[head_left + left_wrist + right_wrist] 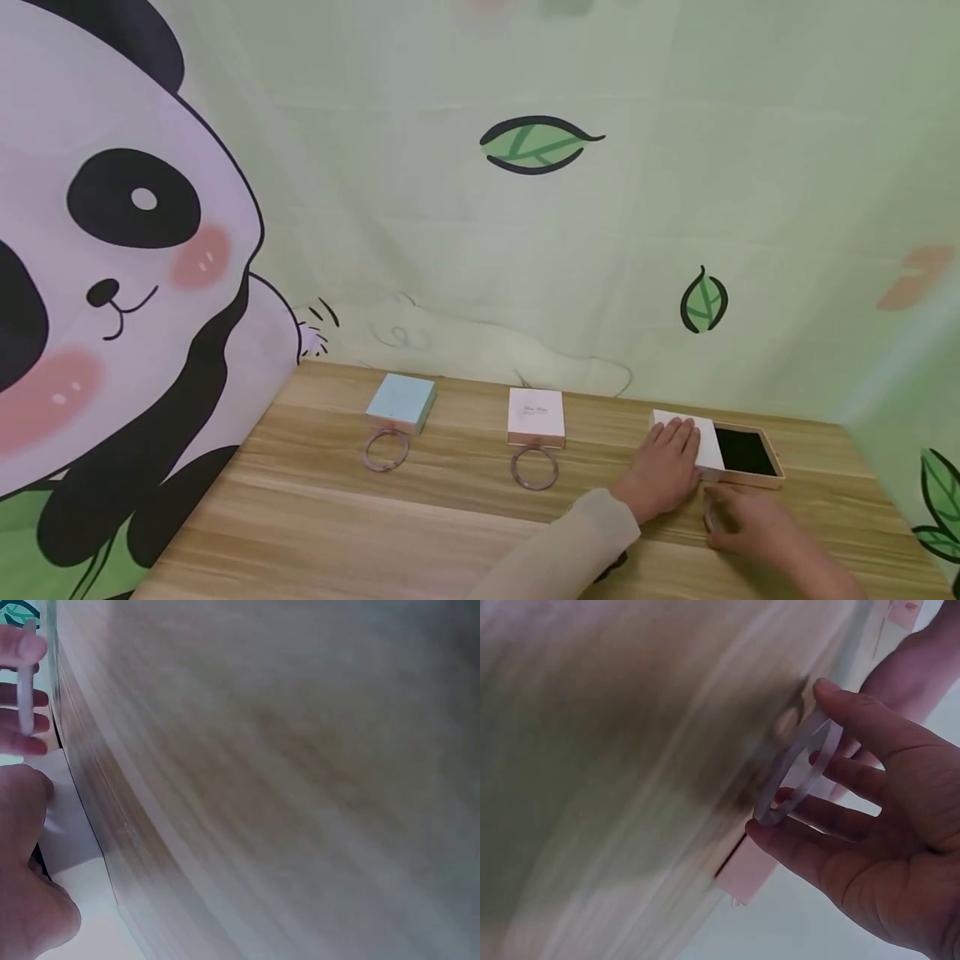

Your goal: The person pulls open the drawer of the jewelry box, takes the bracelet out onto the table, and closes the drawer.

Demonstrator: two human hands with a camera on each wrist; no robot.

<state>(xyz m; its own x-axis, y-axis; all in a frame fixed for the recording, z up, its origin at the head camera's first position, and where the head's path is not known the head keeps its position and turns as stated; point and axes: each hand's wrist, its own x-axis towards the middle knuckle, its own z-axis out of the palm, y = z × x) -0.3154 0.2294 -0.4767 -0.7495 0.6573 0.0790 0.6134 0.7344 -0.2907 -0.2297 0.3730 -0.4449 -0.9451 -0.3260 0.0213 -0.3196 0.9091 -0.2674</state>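
At the right of the table, a white jewellery box [708,446] has its inner tray [757,480] slid out to the right, baring a black lining [742,450]. My left hand [663,471] rests on the white sleeve with the fingers laid out over its top. Just in front of the box, my right hand [765,529] holds a pale translucent bangle [825,754] by its edge, between thumb and fingertips. In the right wrist view the ring stands tilted, apart from the box.
A light blue box [401,398] stands at the left with a bangle [365,454] before it. In the middle is a pinkish-white box [536,412] with another bangle [557,471] in front. Behind the wooden table [337,533] hangs a printed panda cloth [420,208].
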